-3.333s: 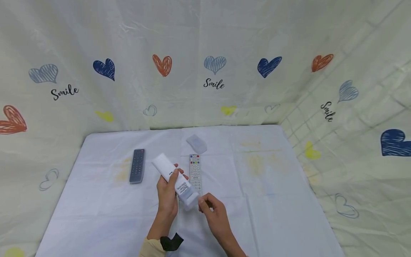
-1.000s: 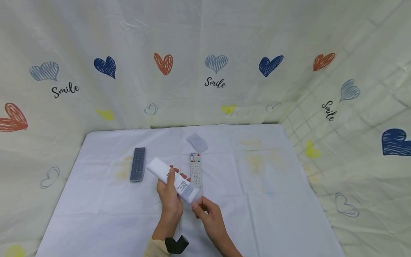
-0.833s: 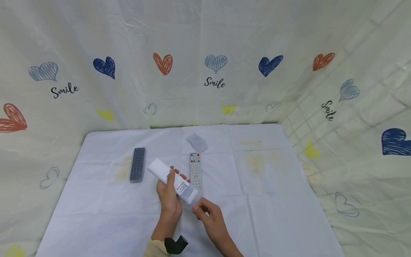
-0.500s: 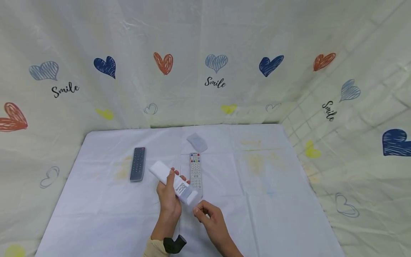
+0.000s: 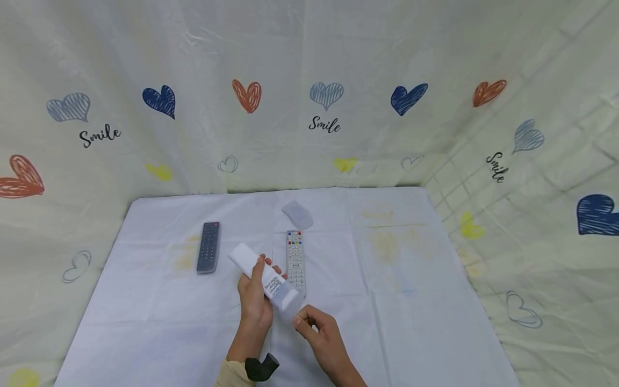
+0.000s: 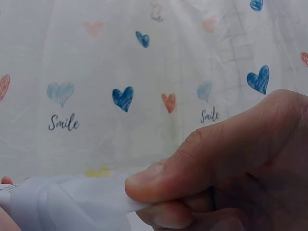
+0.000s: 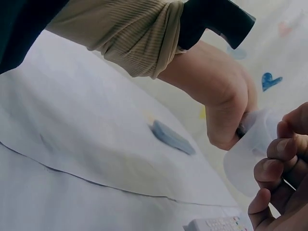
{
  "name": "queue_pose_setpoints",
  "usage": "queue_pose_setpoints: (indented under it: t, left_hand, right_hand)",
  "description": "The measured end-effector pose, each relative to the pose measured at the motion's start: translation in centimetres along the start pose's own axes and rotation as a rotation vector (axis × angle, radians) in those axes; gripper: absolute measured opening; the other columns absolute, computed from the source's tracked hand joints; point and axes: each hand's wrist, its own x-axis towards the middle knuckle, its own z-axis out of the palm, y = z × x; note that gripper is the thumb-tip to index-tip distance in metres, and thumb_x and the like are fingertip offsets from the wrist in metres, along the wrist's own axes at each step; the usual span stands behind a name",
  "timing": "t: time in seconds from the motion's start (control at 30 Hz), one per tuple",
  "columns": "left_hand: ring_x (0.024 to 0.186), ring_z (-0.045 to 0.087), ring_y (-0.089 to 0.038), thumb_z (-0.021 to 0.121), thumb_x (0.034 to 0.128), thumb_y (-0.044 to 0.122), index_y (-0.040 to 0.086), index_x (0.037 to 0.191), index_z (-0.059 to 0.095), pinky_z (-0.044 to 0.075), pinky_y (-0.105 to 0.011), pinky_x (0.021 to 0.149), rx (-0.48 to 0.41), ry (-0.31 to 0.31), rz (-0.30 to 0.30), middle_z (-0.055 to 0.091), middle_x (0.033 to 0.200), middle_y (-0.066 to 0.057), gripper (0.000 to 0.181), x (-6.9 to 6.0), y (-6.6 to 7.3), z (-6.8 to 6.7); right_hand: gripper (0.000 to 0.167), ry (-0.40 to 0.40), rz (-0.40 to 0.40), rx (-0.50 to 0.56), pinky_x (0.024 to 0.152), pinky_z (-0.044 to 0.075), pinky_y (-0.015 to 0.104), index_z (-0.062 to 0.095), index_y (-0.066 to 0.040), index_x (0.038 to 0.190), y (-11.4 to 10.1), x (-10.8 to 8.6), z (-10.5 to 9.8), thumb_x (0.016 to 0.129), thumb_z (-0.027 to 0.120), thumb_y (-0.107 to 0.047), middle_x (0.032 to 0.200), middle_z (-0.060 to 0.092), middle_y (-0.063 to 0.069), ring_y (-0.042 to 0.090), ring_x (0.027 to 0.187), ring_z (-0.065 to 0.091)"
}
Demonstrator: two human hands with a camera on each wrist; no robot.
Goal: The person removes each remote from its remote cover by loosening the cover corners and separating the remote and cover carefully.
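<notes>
A white remote control (image 5: 244,259), printed side up, lies slantwise in my left hand (image 5: 253,301), which grips it with the thumb across the top. A thin translucent plastic sleeve (image 5: 292,305) extends past its lower right end. My right hand (image 5: 319,333) pinches the edge of that sleeve between thumb and bent index finger. In the left wrist view, the right hand (image 6: 240,149) holds the end of the folded white film (image 6: 72,202). The right wrist view shows the sleeve (image 7: 240,168) bulging loosely beside the right fingers (image 7: 269,168). The remote's underside is hidden.
A light grey remote (image 5: 295,260) with coloured buttons lies just beyond the hands. Left of it rests a dark remote (image 5: 208,247). A folded translucent film piece (image 5: 297,215) is near the back of the white-covered table (image 5: 425,322). A printed curtain (image 5: 280,145) hangs behind.
The right hand first moved left and nearer the body, then edged slightly right, keeping its pinch on the sleeve. The held remote has shifted a little toward the body. The other things stay put.
</notes>
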Motion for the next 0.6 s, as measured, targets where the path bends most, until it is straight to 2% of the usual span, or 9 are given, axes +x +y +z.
queue_pose_setpoints:
  t: [0.3,0.5,0.6]
  left_hand:
    - [0.086,0.067,-0.011,0.054,0.1103,0.033,0.008,0.132,0.051,0.063,-0.033,0.083,-0.004,0.001,-0.021,0.064,0.1,0.002,0.033,-0.05,0.01,-0.15]
    - [0.086,0.067,-0.011,0.054,0.1101,0.034,0.009,0.132,0.051,0.063,-0.033,0.084,0.006,-0.006,-0.027,0.064,0.097,0.001,0.034,-0.18,0.07,-0.1]
    - [0.085,0.067,-0.011,0.054,0.1099,0.033,0.008,0.131,0.052,0.063,-0.032,0.083,-0.003,-0.003,-0.02,0.064,0.096,0.001,0.033,-0.27,0.13,0.02]
  right_hand:
    - [0.02,-0.028,-0.012,-0.025,0.067,0.044,0.02,0.065,-0.009,0.082,0.18,-0.17,-0.41,0.1,0.067,-0.017,0.073,0.057,0.001,0.002,0.068,0.051]
    - [0.019,-0.038,-0.053,-0.041,0.066,0.044,0.02,0.066,-0.006,0.084,0.11,-0.23,-0.67,0.1,0.067,-0.016,0.071,0.055,0.009,0.001,0.069,0.05]
    - [0.02,-0.041,-0.072,-0.053,0.066,0.044,0.02,0.065,-0.007,0.083,-0.04,-0.22,-0.71,0.1,0.067,-0.017,0.071,0.054,0.01,0.001,0.068,0.049]
